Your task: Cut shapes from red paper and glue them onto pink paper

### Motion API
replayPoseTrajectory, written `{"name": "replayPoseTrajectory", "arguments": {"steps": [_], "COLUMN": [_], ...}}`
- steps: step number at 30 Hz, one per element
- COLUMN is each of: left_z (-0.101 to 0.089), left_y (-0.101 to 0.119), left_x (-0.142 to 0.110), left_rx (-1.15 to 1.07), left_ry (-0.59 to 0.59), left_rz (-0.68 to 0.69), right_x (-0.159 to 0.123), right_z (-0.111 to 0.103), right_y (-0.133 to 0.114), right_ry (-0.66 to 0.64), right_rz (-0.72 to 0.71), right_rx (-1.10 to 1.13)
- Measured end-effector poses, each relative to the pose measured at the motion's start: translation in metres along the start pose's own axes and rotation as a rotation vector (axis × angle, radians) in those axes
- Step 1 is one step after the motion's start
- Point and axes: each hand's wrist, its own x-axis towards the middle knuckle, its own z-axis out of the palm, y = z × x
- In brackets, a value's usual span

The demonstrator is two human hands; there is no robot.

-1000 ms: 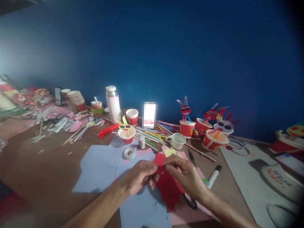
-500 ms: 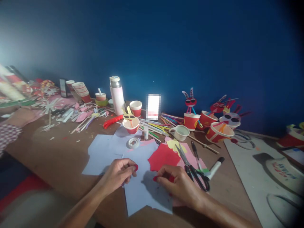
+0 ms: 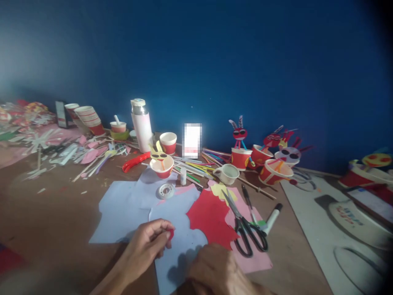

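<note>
My left hand (image 3: 155, 237) pinches a small red paper piece (image 3: 171, 234) between thumb and fingertips, above the light blue paper (image 3: 181, 237). Lower in the view, my right hand (image 3: 215, 268) is curled with its back towards me and slightly blurred. Its fingertips are hidden, so I cannot make out anything in them. Just beyond it lies a jagged-edged red sheet (image 3: 210, 215). Black-handled scissors (image 3: 242, 221) rest on pink paper (image 3: 259, 264) to the right of that sheet. A roll of tape (image 3: 166, 191) sits on the blue paper ahead of my left hand.
Behind the papers stand a paper cup with a yellow figure (image 3: 161, 166), a glue bottle (image 3: 183, 176), a white mug (image 3: 229, 174) and a thermos (image 3: 141, 127). Several cups with paper figures (image 3: 241, 157) line the back right. Paper scraps (image 3: 89, 155) cover the left. A marker (image 3: 273, 219) lies right.
My right hand has dropped towards the bottom edge and turned its back up, hiding the red piece seen in it before. My left hand keeps its red piece. The view has swung slightly right.
</note>
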Motion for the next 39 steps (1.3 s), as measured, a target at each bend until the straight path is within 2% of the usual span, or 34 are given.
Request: {"name": "replayPoseTrajectory", "arguments": {"steps": [4,6,13,16,21,23,25,28,30,32,34,36,39], "left_z": [0.001,0.003,0.005,0.005,0.007,0.008,0.008,0.008,0.009,0.01,0.011,0.011,0.009], "left_y": [0.004,0.006,0.003,0.001,-0.002,0.001,0.006,0.02,0.029,0.036,0.039,0.042,0.048], "left_x": [-0.001,0.002,0.018,0.019,0.016,0.016,0.017,0.022,0.027,0.033,0.041,0.05,0.065], "left_rx": [0.12,0.178,0.423,0.449,0.403,0.344,0.17,-0.349,-0.668,-0.822,-0.819,-0.722,-0.537], "left_ry": [0.044,0.054,0.003,0.023,0.044,0.042,-0.021,-0.237,-0.345,-0.39,-0.431,-0.441,-0.384], "left_rz": [0.013,0.042,0.278,0.246,0.129,0.115,0.085,-0.014,-0.044,-0.038,-0.032,-0.031,-0.058], "right_x": [-0.004,-0.003,0.001,-0.001,-0.003,-0.001,0.002,0.008,0.011,0.012,0.011,0.008,0.001], "right_z": [0.018,0.019,0.011,0.01,0.0,-0.004,-0.009,-0.013,-0.011,-0.006,0.003,0.015,0.033], "right_y": [0.002,0.005,0.01,0.014,0.028,0.032,0.034,0.034,0.034,0.035,0.035,0.035,0.036], "right_ry": [0.178,0.208,0.185,0.145,0.005,0.022,0.042,0.055,0.105,0.174,0.232,0.277,0.268], "right_rz": [-0.086,-0.084,-0.073,-0.028,0.114,0.158,0.177,0.159,0.095,-0.003,-0.094,-0.151,-0.179], "right_rx": [-0.209,-0.238,-0.316,-0.289,-0.212,-0.194,-0.165,-0.122,-0.126,-0.193,-0.31,-0.403,-0.451]}}
